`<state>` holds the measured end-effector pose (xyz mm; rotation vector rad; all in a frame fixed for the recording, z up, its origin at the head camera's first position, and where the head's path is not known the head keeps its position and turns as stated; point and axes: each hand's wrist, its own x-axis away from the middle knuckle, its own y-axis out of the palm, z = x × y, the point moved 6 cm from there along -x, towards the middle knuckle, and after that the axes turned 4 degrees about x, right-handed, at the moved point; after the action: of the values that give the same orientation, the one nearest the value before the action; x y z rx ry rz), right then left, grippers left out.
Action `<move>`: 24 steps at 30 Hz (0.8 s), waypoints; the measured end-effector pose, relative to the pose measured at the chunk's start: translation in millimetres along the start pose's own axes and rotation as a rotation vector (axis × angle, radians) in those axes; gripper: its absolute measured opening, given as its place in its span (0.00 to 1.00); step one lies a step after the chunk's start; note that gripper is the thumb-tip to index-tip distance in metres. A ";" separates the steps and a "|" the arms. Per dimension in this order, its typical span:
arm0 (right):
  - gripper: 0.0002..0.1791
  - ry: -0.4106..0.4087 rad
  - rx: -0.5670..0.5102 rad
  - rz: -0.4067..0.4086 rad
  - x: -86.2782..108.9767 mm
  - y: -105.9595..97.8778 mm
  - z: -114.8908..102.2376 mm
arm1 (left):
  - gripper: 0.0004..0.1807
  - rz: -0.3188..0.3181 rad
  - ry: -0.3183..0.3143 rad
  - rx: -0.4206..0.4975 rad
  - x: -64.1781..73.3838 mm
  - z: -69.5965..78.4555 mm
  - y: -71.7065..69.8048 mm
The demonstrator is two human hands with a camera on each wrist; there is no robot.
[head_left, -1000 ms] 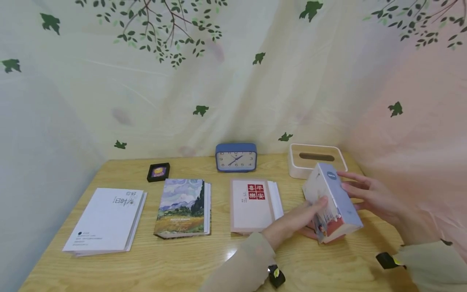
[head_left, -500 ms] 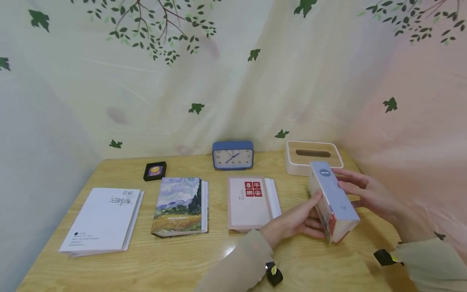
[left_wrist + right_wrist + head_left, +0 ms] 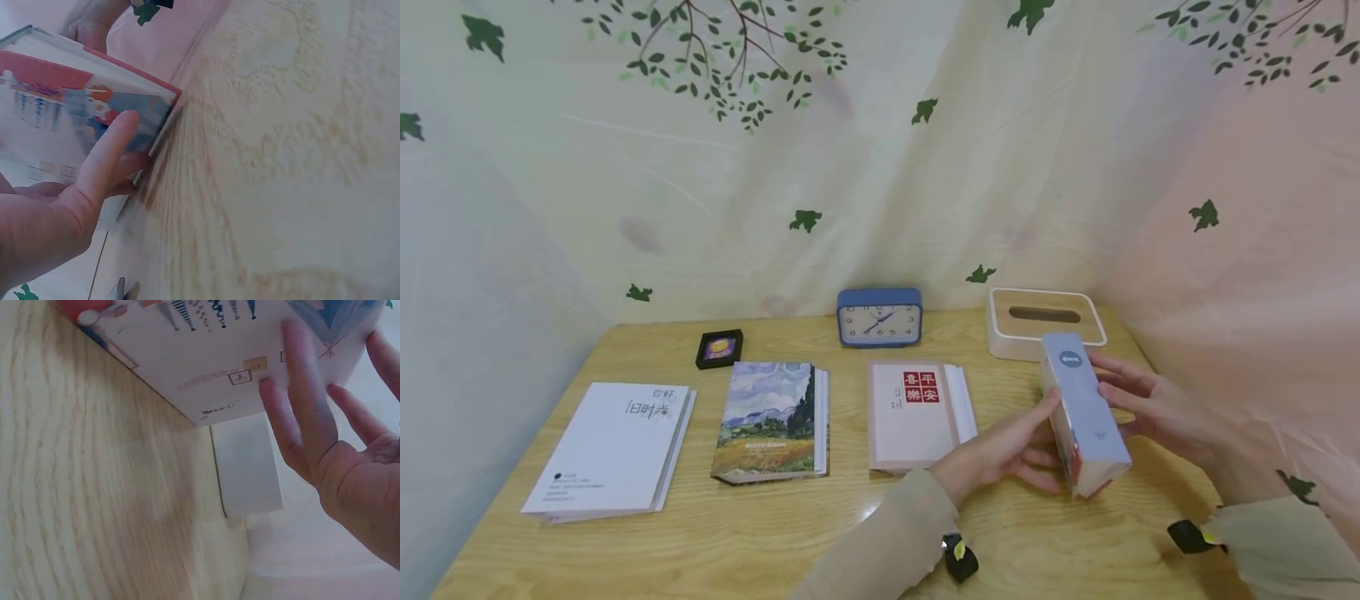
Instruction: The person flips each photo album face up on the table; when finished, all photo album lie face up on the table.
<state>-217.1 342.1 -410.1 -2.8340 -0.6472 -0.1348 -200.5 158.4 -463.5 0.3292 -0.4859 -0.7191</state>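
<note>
A thick photo album (image 3: 1087,400) with a pale blue spine stands near the table's right side, its spine turned up and toward me. My left hand (image 3: 1000,450) grips its left side. In the left wrist view, the thumb lies over the illustrated cover (image 3: 44,122) and the other fingers bend in at its lower edge. On the album's other side is my right hand (image 3: 1161,408), fingers spread and fairly straight. The right wrist view has its fingertips (image 3: 297,337) against the white printed cover (image 3: 206,369). The album's pages mostly face down, away from the head view.
Three more albums lie flat to the left: a white one (image 3: 613,446), a landscape-painted one (image 3: 767,417) and a pale pink one (image 3: 913,437). Behind stand a small black frame (image 3: 702,354), a blue clock (image 3: 880,296) and, close behind the held album, a tissue box (image 3: 1007,337).
Between both hands the album has turned so its blue spine faces up more and its illustrated cover shows less. The head view has shifted slightly.
</note>
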 end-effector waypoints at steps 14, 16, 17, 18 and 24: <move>0.27 -0.026 -0.075 -0.054 -4.4 5.1 6.0 | 0.37 0.009 0.038 -0.005 1.6 4.8 -2.1; 0.27 -0.031 -0.072 -0.058 -5.0 5.5 5.5 | 0.36 0.002 0.045 0.005 1.0 5.2 -2.7; 0.27 -0.033 -0.074 -0.063 -5.4 5.7 5.5 | 0.36 -0.003 0.049 0.013 0.8 5.6 -2.9; 0.27 -0.038 -0.076 -0.070 -5.8 5.9 5.6 | 0.35 -0.007 0.052 0.020 0.6 6.1 -3.2; 0.27 -0.028 -0.030 -0.072 -7.8 5.4 11.9 | 0.30 -0.029 0.107 0.061 0.3 12.2 -3.8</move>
<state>-221.3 337.1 -423.8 -2.8470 -0.7600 -0.1181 -208.7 154.1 -454.8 0.4303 -0.4024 -0.7118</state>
